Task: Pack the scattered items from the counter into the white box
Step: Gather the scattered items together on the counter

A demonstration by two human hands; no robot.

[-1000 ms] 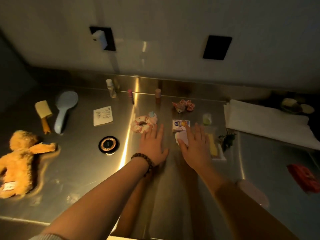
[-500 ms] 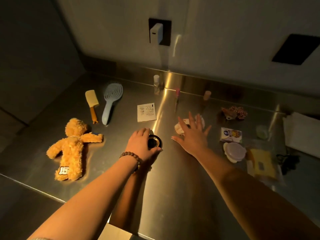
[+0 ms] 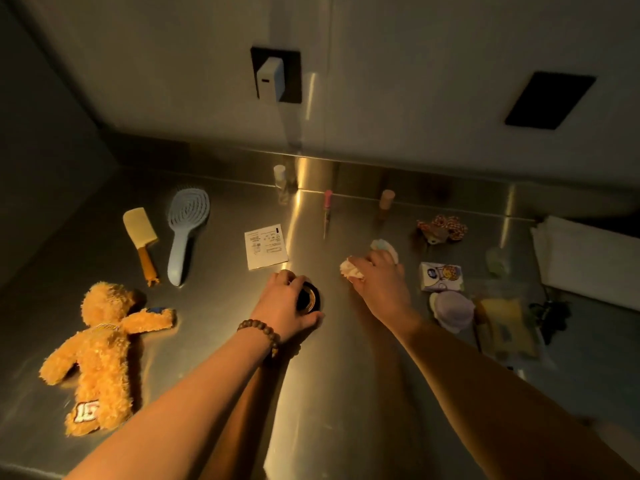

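The left hand, with a bead bracelet on its wrist, is curled around a round black compact with a gold ring, and it grips this compact on the steel surface. The right hand is just beside it to the right, and its fingers are bent over a pale scrunchie (soft cloth, white and light pink), which they pinch against the surface. Near the left hand, a little further back, lies a white printed card. To the left of the card there is a grey-blue hairbrush and beside it a yellow spatula with an orange handle. An orange plush bear lies on its back at the left side, well apart from the hands. Behind the hands, near the wall, stand a small clear bottle, a pink pen-like stick and a small beige tube. To the right of the right hand I see a patterned hair tie, a small printed box, a round lilac case and a yellow packet. At the far right edge lies a folded white thing; I cannot tell if it is the white box. On the wall a white charger sits in a black socket.
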